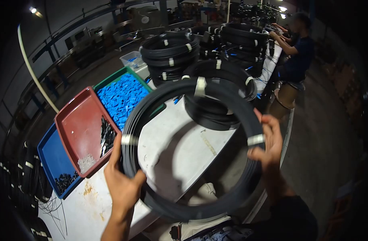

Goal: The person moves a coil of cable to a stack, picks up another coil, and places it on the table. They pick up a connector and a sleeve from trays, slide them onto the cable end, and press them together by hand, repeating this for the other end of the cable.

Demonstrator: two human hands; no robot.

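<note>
A large coil of black cable (228,94), bound at intervals with white tape, is held up in front of me, tilted over the table's front edge. My left hand (126,182) grips its left side, thumb inside the ring and fingers along the outside near a tape band. On the right side, my right hand (270,140) clasps the coil beside another white band (256,139), its thumb on the near face. Slight motion blur smears the coil's lower part. Through the ring, the white table (168,140) and a shadow show.
A green tray (126,71) of blue pieces, a red tray (77,120) with black and clear bits, and a blue tray (51,148) stand at left. Stacked black coils (168,60) line the table behind. A person (300,52) works at far right near a stool (286,94).
</note>
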